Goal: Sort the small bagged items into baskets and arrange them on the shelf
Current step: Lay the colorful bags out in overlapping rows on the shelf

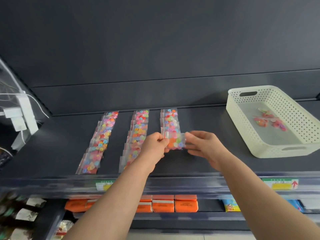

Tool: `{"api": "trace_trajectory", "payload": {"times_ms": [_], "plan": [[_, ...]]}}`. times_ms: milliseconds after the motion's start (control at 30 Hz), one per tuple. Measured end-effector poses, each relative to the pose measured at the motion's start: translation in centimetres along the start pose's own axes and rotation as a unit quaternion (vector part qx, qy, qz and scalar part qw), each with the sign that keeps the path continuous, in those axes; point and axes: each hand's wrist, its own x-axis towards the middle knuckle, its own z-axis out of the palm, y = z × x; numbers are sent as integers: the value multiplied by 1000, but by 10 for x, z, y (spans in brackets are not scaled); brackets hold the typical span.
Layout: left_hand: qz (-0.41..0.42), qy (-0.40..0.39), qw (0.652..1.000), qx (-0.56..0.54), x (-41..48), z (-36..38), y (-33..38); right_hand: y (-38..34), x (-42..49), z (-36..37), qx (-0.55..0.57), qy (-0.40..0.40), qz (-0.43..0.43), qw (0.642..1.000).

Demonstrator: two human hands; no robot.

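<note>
Evidently light, limp and slick, the button bag (pixel 175 142) sits low over the shelf (pixel 207 164), pinched by its side edges between the fingers of the left hand (pixel 155 144) and right hand (pixel 203 144), with the basket (pixel 267 154) at two o'clock; those edges seem the surest hold.

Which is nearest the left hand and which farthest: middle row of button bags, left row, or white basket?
Head view, from the left hand, which pinches a small clear button bag:
1. Middle row of clear bags of coloured buttons: right beside it.
2. Left row of clear button bags: farther left.
3. White perforated plastic basket: far right.
</note>
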Motion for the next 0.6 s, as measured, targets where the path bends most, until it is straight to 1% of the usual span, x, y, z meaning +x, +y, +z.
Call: {"api": "trace_trajectory", "payload": {"times_ms": [67,200,300,367,467,600], "plan": [[-2,0,1000,-4,1,0,-1,3,-3,3,-47,-9,13,999],[1,25,999,-24,4,-6,-1,4,-5,-2,-89,-6,17,996],[7,12,1000,-20,4,-9,-1,3,-7,-1,-66,-33,22,997],[7,7,1000,-24,4,-7,0,2,-7,4,-56,-32,3,998],[-1,11,999,-44,4,-5,-1,1,-9,8,-77,-17,-6,997],[-6,23,999,-45,5,-5,-4,-1,-9,3,-112,-39,24,993]]}}
